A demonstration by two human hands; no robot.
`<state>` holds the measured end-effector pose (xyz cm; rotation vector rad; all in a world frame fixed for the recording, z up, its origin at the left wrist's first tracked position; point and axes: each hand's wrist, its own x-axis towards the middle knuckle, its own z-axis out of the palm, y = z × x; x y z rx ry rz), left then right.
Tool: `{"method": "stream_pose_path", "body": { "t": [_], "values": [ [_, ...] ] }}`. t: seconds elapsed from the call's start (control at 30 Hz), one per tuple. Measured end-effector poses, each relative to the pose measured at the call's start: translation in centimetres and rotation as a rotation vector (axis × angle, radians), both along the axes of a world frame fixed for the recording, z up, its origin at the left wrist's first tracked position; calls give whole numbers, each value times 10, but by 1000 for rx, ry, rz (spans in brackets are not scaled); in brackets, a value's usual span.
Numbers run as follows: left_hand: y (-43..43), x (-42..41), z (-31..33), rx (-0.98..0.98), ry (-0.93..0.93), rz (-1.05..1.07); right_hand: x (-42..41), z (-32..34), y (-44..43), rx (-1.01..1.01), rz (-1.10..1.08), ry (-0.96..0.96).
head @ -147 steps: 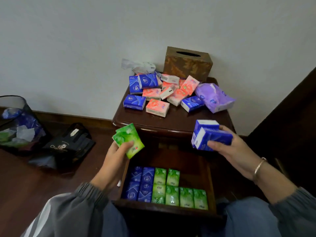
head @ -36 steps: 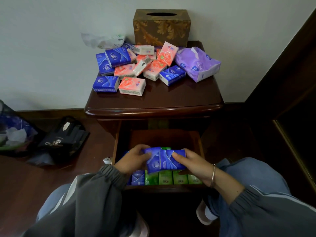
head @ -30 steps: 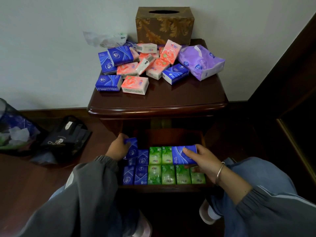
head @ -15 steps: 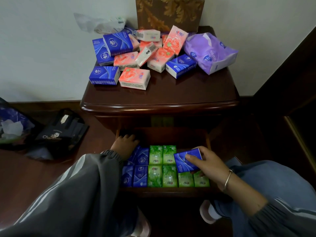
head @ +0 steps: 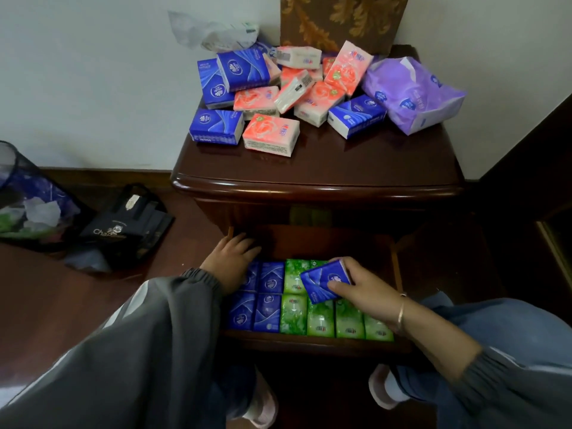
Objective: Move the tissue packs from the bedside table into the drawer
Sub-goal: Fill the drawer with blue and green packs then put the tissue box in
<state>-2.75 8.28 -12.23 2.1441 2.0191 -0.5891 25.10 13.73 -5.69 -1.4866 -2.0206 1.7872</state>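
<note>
Drawer [head: 309, 343] open, near: the right hand [head: 362, 286] pinches a blue tissue pack [head: 325, 281], tilted above the green rows [head: 322, 320]; the left hand [head: 230, 258] rests flat at its far left. More packs [head: 272, 134] lie on the bedside table [head: 309, 181] — light, squashy, probably slick; grip the narrow edges.

Sleeve [head: 173, 305] overlaps blue packs [head: 267, 312]; tissue box [head: 340, 23] cropped.
</note>
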Motion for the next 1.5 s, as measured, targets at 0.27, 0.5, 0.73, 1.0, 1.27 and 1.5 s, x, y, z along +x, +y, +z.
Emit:
{"method": "stream_pose_path", "body": {
  "t": [0.27,0.5,0.73,1.0,1.27,1.5],
  "values": [
    [-20,-11,12,-12,-576,851,-125,-64,27,211,-20,-56],
    [-15,-22,8,-49,-639,836,-137,-84,59,164,118,-55],
    [-14,-27,9,-52,-663,804,-135,-98,64,131,204,-27],
    [-13,-21,14,-38,-637,797,-127,-107,71,152,200,26],
    [-13,-21,12,-50,-644,807,-125,-122,46,502,468,-358],
    [-13,-21,14,-43,-618,802,-122,-112,30,555,680,-553]
  ]
}}
